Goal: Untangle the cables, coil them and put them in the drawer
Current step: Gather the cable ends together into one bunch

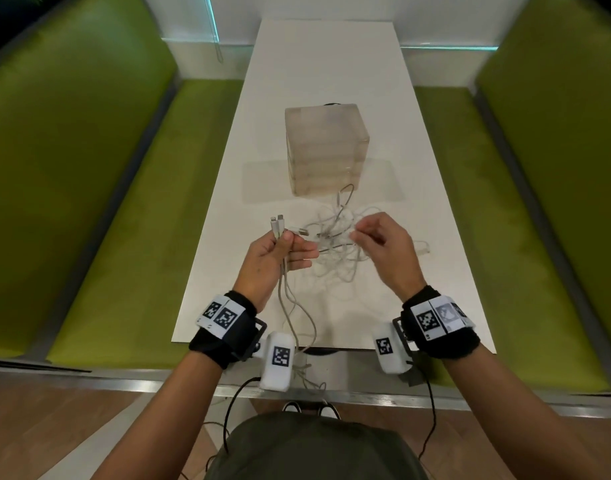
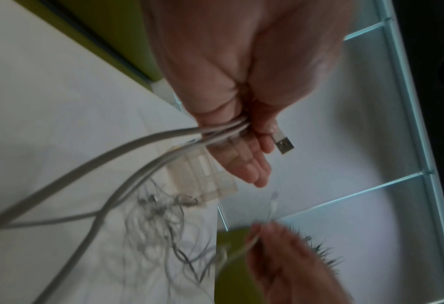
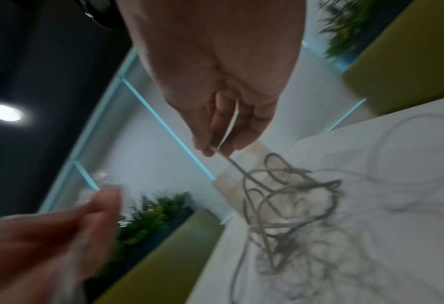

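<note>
A tangle of thin white and grey cables lies on the white table between my hands and in front of the translucent drawer unit. My left hand grips several cable ends; two plugs stick up above it and a USB plug pokes past the fingers. Their cords hang down over the table's near edge. To the right, my right hand pinches a single thin cable that runs down into the tangle.
The drawer unit stands mid-table, its drawers closed as far as I can see. Green bench seats flank the narrow table on both sides. One strand trails to the right of the tangle. A white wall is behind the table's far end.
</note>
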Tool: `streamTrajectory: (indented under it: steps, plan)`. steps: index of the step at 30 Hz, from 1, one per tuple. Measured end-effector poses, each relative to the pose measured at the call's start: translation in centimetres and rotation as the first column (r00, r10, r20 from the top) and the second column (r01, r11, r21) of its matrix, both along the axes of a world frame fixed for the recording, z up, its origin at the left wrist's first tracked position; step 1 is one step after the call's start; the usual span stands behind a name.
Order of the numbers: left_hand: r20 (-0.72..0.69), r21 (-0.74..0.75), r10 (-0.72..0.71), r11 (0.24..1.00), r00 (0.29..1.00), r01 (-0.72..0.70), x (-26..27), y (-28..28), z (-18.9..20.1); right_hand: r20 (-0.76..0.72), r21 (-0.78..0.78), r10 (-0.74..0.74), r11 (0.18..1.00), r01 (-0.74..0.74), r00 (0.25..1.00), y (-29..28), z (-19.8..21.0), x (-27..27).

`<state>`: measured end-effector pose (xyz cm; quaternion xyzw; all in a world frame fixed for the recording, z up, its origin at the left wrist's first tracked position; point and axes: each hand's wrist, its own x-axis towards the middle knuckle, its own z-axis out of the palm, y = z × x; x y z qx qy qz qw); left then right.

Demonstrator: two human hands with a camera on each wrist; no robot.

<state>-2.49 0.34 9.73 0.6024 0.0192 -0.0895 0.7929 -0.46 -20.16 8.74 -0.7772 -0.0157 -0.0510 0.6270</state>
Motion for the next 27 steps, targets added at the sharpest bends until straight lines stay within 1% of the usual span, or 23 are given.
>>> streamTrajectory:
  steps: [2,4,6,8,12,16,19,21,24,25,27]
  plan:
    - [-0.006,-0.019,0.019,1.0,1.0,-0.019,0.0,-1.2,-0.2,0.009,0.064,0.134,0.989,-0.134,0.991,1.8,0.8,-0.7]
    - [-0.034,-0.034,0.052,0.998,0.998,-0.053,0.0,-2.0,-0.4,0.004,0.091,0.2,0.976,-0.2,0.98,3.0,0.8,-0.9]
    - [-0.068,-0.047,0.088,0.995,0.994,-0.091,0.0,-2.4,-0.4,0.004,0.134,0.217,0.967,-0.216,0.976,3.6,0.6,-0.9]
    - [-0.079,-0.059,0.093,0.993,0.993,-0.098,0.0,-2.5,-0.4,0.004,0.162,0.208,0.965,-0.206,0.978,3.9,0.3,-0.8]
    - [-0.039,-0.03,0.015,0.999,0.999,-0.016,-0.3,-2.5,-0.2,0.043,0.138,0.189,0.971,-0.194,0.981,4.8,-0.3,-1.0]
    - [-0.036,-0.063,0.027,0.998,0.999,-0.029,-0.2,-2.4,-0.5,0.073,0.122,0.21,0.968,-0.217,0.975,5.2,-0.4,-0.9]
    - [-0.028,-0.114,0.04,0.993,0.999,-0.043,-0.2,-2.5,-0.3,0.049,0.153,0.278,0.947,-0.282,0.959,5.1,-0.2,-0.6]
    - [-0.033,-0.163,0.068,0.984,0.997,-0.073,-0.1,-2.4,0.2,-0.035,0.176,0.367,0.918,-0.355,0.93,5.0,-0.2,-0.5]
    - [-0.029,-0.198,0.119,0.973,0.992,-0.123,0.5,-1.7,0.8,-0.173,0.044,0.465,0.885,-0.464,0.868,4.4,-0.6,-0.2]
    - [-0.02,-0.202,0.127,0.971,0.992,-0.128,0.7,-1.4,1.1,-0.179,-0.007,0.489,0.867,-0.498,0.854,4.2,-0.7,-0.1]
    - [0.008,-0.201,0.131,0.971,0.991,-0.127,0.8,-0.9,1.6,-0.154,-0.175,0.52,0.822,-0.542,0.84,3.9,-1.1,0.5]
